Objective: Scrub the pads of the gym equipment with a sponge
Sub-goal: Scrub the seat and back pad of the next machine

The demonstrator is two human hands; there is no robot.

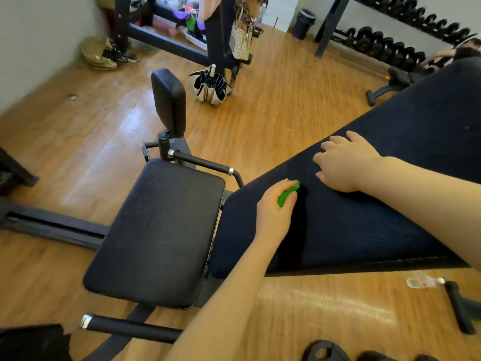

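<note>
The green sponge [287,193] lies pressed on the long dark back pad [377,204] of the gym bench, near the pad's lower end. The left hand [276,204] grasps it: the fingers curl over the top of the sponge and the thumb closes on its side, so only a part of the green shows between them. The right hand [346,162] rests just beside it, a little higher on the same pad, released, with the fingers spread and flat on the dark cover. The two hands are near each other but they do not touch.

The back pad is tilted and rises toward the right edge of the view. Directly below its lower end sits the seat pad [156,235], dark and almost square, with only a narrow gap between the two pads. Beyond the seat a smaller upright pad [169,100] stands on a post, and a black handle bar [203,162] with metal rings runs beside the seat. A second black bar [130,328] shows near the bottom of the view.

Everything stands on a wooden floor [78,152]. Farther away a folded umbrella [210,87] lies on the floor near a dark frame, where a patterned bag [240,43] hangs. Along the far wall a rack of dumbbells [390,45] stretches, and a dark bin [303,23] stands next to it. On the floor at the right lies a small clear plastic bottle [421,282].
</note>
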